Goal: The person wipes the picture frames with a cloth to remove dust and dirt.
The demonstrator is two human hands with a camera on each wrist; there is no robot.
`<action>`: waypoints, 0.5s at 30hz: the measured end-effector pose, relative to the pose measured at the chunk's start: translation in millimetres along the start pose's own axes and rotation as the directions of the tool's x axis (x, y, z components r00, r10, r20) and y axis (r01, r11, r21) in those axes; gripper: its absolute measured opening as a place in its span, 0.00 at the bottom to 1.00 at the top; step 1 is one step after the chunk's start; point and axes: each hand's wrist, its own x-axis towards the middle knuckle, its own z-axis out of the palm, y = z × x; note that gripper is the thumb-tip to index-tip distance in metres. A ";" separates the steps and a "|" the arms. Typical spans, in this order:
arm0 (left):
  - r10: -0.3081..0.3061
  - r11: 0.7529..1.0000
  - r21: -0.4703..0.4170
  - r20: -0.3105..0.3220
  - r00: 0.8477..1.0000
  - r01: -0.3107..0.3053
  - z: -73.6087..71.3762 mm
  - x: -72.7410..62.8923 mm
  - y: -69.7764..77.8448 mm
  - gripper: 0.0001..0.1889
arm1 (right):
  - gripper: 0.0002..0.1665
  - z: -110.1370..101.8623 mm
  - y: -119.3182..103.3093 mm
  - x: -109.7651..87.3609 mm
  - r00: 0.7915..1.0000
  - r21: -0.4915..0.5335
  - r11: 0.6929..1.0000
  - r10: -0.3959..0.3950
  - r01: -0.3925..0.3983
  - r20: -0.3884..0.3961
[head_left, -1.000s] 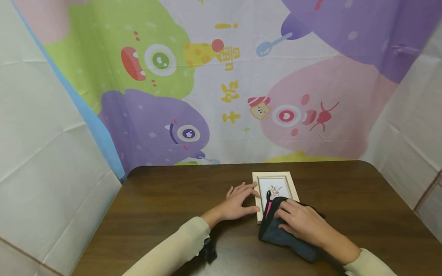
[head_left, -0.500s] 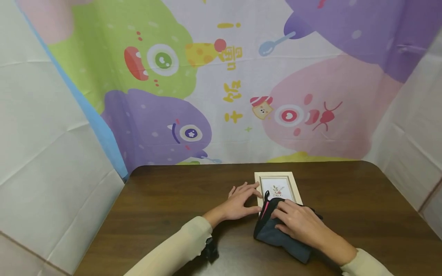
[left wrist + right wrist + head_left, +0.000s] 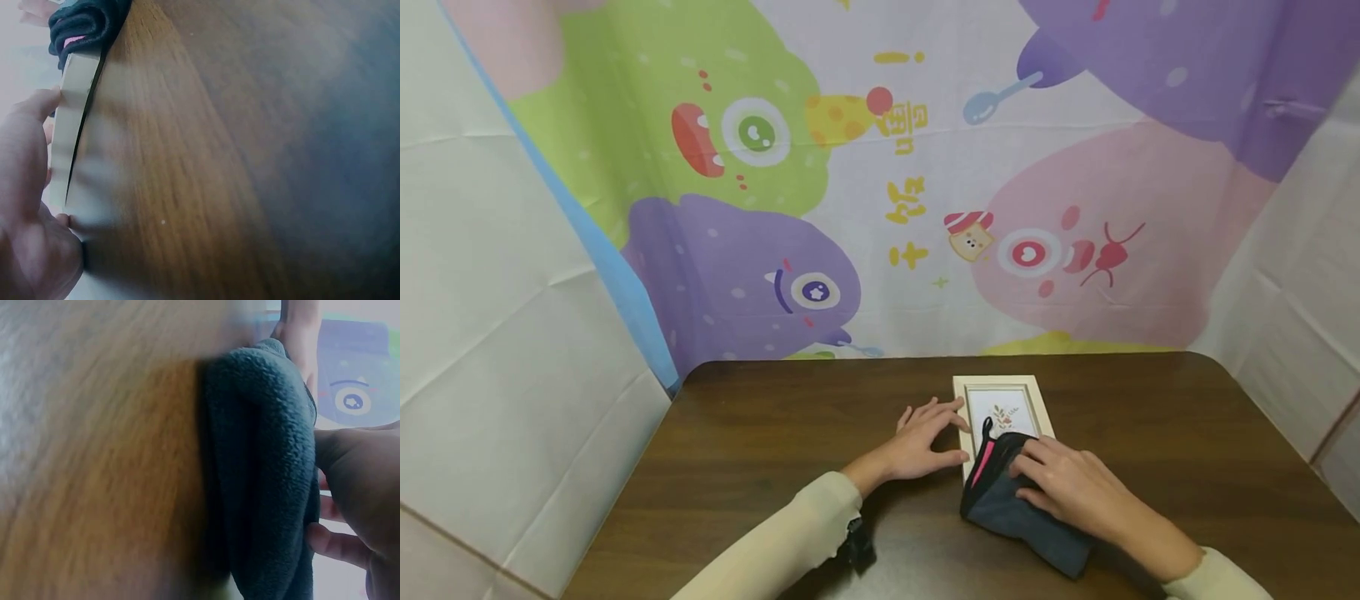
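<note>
A cream picture frame (image 3: 994, 381) with a floral print lies on the table, its lower part covered by a folded dark grey-blue plush cloth (image 3: 1026, 521). Black edging, a hanging loop and a pink patch show on the cloth. My right hand (image 3: 1075, 483) grips the cloth from above over the frame's lower right. In the right wrist view, its thumb and fingertips meet the thick fold of cloth (image 3: 281, 444). My left hand (image 3: 921, 446) touches the frame's left edge with spread fingers and thumb. The left wrist view shows the frame's side (image 3: 72, 119) beside those fingers.
The dark brown wooden table (image 3: 775, 417) has a rounded far edge. Behind it hangs a curtain (image 3: 917, 317) printed with cartoon monsters, and pale panels (image 3: 512, 333) close in both sides. A black strap (image 3: 859, 546) hangs at my left sleeve.
My right hand and the cloth slid a little toward the lower left, then back to the right over the frame. My left hand keeps its place on the frame's edge.
</note>
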 end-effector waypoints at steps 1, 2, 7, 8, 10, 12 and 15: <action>0.000 1.000 -0.001 0.000 1.000 0.000 -0.1 -0.2 -0.2 0.21 | 0.25 -0.8 0.9 -0.7 1.000 0.001 1.000 -0.002 0.002 -0.001; 0.000 1.000 0.000 0.001 1.000 0.000 -0.2 -0.5 -0.1 0.21 | 0.25 -1.6 2.0 -1.3 1.000 0.004 1.000 -0.005 0.005 -0.001; 0.008 1.000 -0.002 -0.005 1.000 -0.008 -1.5 -2.2 2.8 0.21 | 0.25 -5.6 8.4 -5.1 0.999 0.019 0.999 -0.031 0.031 0.008; 0.008 1.000 0.001 -0.007 1.000 -0.008 -1.5 -2.1 3.1 0.21 | 0.25 -6.6 9.9 -5.9 0.999 0.023 0.999 -0.036 0.036 0.012; 0.014 1.000 0.000 -0.011 1.000 -0.014 -1.7 -2.1 3.8 0.21 | 0.25 -9.4 13.0 -8.0 0.999 0.030 0.999 -0.040 0.039 0.022; 0.012 1.000 0.006 -0.007 1.000 -0.012 -1.4 -1.5 3.6 0.21 | 0.24 -13.0 16.7 -10.8 0.999 0.041 0.999 -0.032 0.031 0.037; 0.006 1.000 0.012 0.000 1.000 -0.006 -1.3 -0.9 2.9 0.22 | 0.24 -18.7 22.9 -16.2 0.998 0.047 0.999 -0.010 0.008 0.059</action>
